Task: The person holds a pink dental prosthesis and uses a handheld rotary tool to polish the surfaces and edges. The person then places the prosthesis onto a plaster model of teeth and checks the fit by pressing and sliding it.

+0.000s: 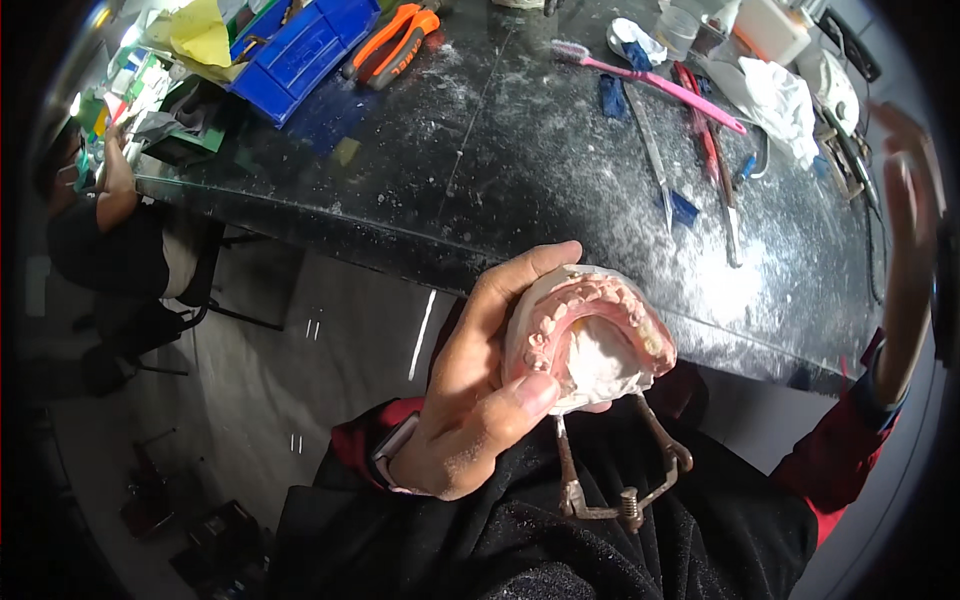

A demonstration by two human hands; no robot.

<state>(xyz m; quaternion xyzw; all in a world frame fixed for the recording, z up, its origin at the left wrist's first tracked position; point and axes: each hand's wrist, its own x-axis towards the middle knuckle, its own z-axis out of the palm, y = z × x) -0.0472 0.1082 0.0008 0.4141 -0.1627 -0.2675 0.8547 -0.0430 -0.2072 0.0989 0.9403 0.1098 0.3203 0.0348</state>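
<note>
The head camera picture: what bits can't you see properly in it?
All in the head view:
- Underside of the tooth model: hidden by the model itself and the left hand.
- Right hand: its fingers are blurred, so I can't tell if they hold anything.
- Blue bin: cut off by the top edge.
- Other person: too small and far off to tell what their hand touches.

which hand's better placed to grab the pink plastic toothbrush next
Probably the right hand: it looks empty, and the pink plastic toothbrush points its handle that way; the left hand holds a pink-and-white dental model.
</note>
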